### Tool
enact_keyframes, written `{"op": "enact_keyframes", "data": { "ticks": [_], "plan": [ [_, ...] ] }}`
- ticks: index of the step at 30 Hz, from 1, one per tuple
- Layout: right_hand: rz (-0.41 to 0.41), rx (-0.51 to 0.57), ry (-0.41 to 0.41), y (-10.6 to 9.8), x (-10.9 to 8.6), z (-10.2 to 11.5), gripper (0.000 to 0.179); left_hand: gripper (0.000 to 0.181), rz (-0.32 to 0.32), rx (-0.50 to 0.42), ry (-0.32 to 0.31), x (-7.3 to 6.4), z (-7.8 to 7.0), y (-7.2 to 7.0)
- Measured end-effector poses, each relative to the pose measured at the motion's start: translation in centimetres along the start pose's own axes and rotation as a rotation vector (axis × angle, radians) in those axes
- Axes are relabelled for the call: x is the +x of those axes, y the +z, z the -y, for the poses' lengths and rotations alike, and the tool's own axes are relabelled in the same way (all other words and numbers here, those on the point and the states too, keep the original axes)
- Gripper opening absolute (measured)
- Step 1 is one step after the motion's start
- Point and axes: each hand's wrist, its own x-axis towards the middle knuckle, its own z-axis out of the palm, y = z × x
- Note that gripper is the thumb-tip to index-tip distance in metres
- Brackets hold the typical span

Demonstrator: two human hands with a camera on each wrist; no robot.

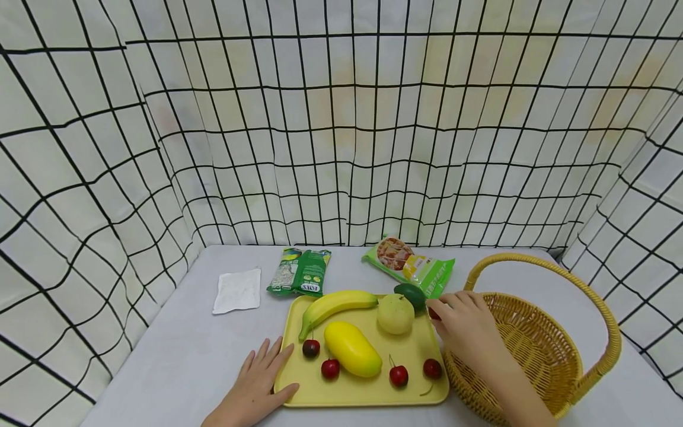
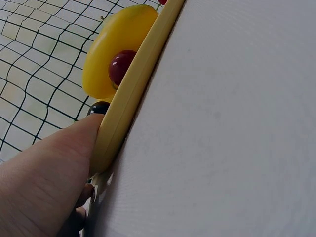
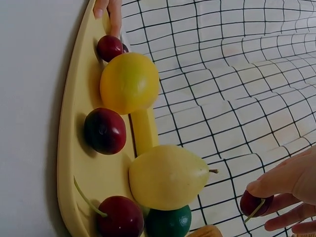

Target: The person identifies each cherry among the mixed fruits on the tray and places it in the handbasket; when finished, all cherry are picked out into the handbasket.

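My right hand [image 1: 469, 329] pinches a dark red cherry [image 3: 252, 203] with a green stem, held up near the right edge of the yellow tray [image 1: 299, 394] and next to the basket's rim. Against the tray's left edge rests my left hand [image 1: 257, 382], its fingers spread and the thumb on the front corner. Lying on the tray are a banana [image 1: 336, 303], a yellow mango [image 1: 352, 349], a pale round pear [image 1: 396, 315], a dark green fruit [image 1: 409, 296] and several cherries, such as one with its stem up [image 1: 398, 376] and one at the right [image 1: 432, 369].
A wicker basket [image 1: 575, 362] with a tall arched handle [image 1: 608, 308] stands right of the tray, partly behind my right forearm. Behind the tray lie two green snack packets [image 1: 300, 271] [image 1: 411, 264]. A folded white tissue [image 1: 237, 290] is at the left. Grid-patterned cloth surrounds the table.
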Motion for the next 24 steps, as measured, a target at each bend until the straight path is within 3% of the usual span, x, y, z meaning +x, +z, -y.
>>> {"op": "enact_keyframes", "data": {
  "ticks": [5,24],
  "plan": [
    [-0.015,0.005,0.01,-0.1,-0.8,-0.9,0.025,0.084,0.007,-0.004,-0.005,0.0,-0.1,0.0],
    [0.059,0.026,0.092,0.2,-3.4,-3.5,0.034,0.083,-0.002,-0.015,0.0,-0.2,-0.1,-0.1]
  ]
}}
